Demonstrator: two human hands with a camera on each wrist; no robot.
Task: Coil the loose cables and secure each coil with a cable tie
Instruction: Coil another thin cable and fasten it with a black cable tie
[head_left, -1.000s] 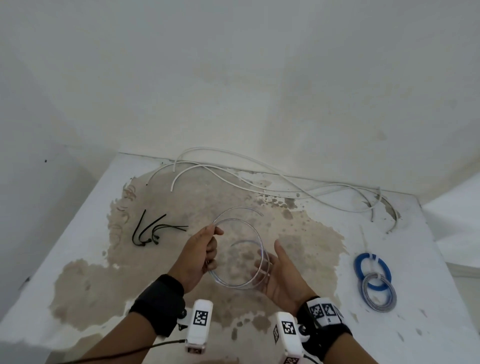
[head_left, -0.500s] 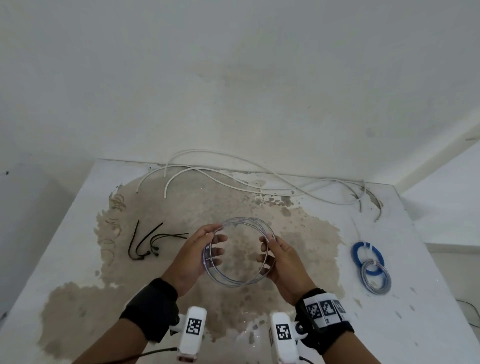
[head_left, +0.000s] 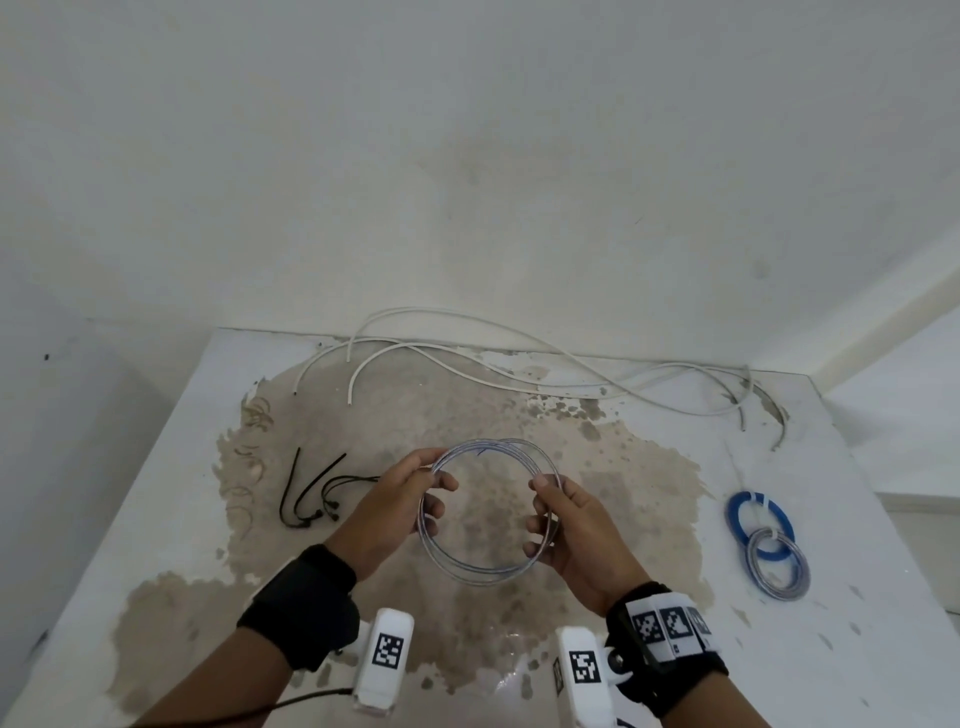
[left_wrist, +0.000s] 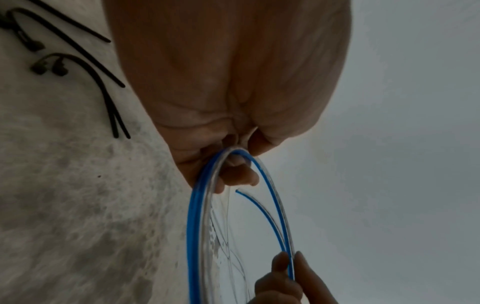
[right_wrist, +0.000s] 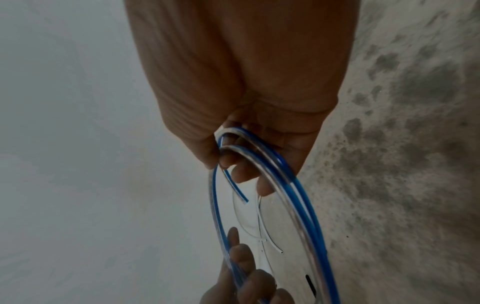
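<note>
A clear cable with a blue stripe is wound into a coil (head_left: 470, 569) held above the stained table (head_left: 171, 467). My left hand (head_left: 410, 499) grips the coil's left side, fingers curled round the strands. My right hand (head_left: 566, 525) grips the right side the same way. In the left wrist view the coil (left_wrist: 193, 236) runs out of my left hand (left_wrist: 228, 164) and a loose cable end points inward. In the right wrist view the coil (right_wrist: 309, 216) leaves my right hand (right_wrist: 249, 162). Several black cable ties (head_left: 311, 493) lie on the table left of my left hand.
Long white loose cables (head_left: 519, 379) sprawl along the table's far edge by the wall. Two tied coils, one blue (head_left: 735, 514) and one clear (head_left: 779, 571), lie at the right. The table's edges fall away on the left and right.
My right hand, open under the coil a second ago, has closed round its right side. Both hands have drawn the loose loops into one tighter coil.
</note>
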